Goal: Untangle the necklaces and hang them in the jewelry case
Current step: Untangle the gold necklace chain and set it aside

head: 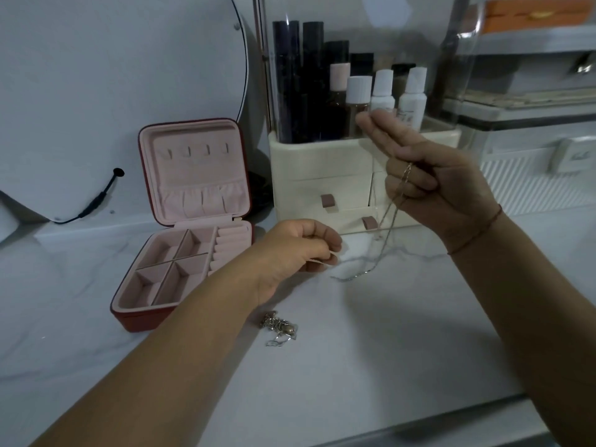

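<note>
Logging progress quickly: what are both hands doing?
Left hand: pinched shut on one end of the chain.
Right hand: shut on the chain, held raised.

The pale marble-veined worktop (403, 333) carries an open red jewelry case (180, 253) (pink lining, lid upright) at the left, a cream drawer organizer (319, 175) behind, a small tangled heap of chains (278, 327) near the front, and a mirror (122, 101) leaning at the back.

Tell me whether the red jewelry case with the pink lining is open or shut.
Open. The red jewelry case with pink lining has its lid standing upright, showing four bare hooks; the tray compartments below look empty.
</note>
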`<state>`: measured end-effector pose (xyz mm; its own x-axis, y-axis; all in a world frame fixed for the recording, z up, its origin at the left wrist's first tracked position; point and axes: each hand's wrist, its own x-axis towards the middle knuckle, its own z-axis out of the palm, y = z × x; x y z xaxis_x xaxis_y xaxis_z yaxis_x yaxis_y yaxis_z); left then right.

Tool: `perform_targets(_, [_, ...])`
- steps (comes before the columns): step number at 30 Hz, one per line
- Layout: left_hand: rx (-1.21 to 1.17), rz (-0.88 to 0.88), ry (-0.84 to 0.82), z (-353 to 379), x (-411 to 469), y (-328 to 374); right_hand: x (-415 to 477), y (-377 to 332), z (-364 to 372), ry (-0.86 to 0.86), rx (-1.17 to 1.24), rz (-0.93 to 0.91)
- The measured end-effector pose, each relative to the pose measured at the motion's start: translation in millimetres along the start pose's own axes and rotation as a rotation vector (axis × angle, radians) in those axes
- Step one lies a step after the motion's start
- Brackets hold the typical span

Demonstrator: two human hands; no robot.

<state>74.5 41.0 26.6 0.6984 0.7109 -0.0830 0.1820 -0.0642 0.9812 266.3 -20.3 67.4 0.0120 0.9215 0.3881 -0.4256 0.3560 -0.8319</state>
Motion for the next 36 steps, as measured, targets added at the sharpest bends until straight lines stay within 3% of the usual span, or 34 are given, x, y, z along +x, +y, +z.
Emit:
perform_targets(8, [-0.119,0.06,-0.018,10,0,-2,2,8,8,-0.308,0.075,0.135])
perform_targets(16, [-0.324,0.085,-0.252,17,-3,-2,2,12,9,-0.403,0.123,0.192])
perform_targets(19, [-0.358,0.094,-0.212,14,-3,0,1,11,7,-0.412,0.121,0.183])
perform_targets(31, [-0.866,0.154,0.22,-36,5,21,1,-1,-10,-0.352,0.233,0.124])
perform_targets(33, [-0.868,0.183,0.23,-40,4,22,0,-1,-8,-0.268,0.172,0.132])
perform_targets(36, [-0.802,0.206,0.28,-41,4,22,0,-1,-4,-0.01,-0.073,0.151])
